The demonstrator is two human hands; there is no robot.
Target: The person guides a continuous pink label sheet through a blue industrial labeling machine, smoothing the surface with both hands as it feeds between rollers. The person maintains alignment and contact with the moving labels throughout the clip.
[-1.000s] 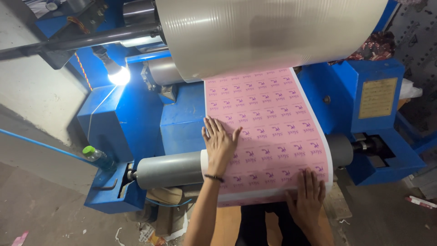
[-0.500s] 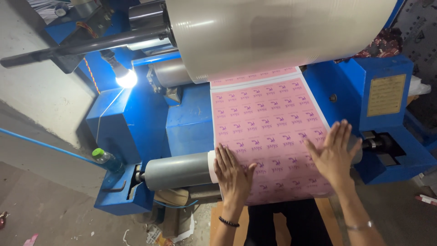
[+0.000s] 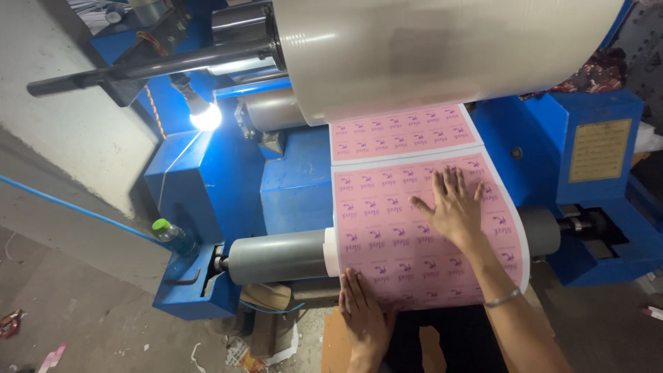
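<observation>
Pink printed sheet point(image 3: 407, 228) lay draped over the grey roller point(image 3: 276, 257) of the blue machine point(image 3: 207, 207). We pressed both hands flat and open on it: left hand point(image 3: 364, 319) at the near edge, right hand point(image 3: 454, 208) mid-sheet. Uneven pressure could wrinkle or skew it; fingers near the roller risked pinching.

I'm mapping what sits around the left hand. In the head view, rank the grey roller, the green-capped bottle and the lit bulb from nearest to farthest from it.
From the left hand:
1. Grey roller, just up-left.
2. Green-capped bottle, farther left on the blue frame.
3. Lit bulb, high up-left.
</observation>
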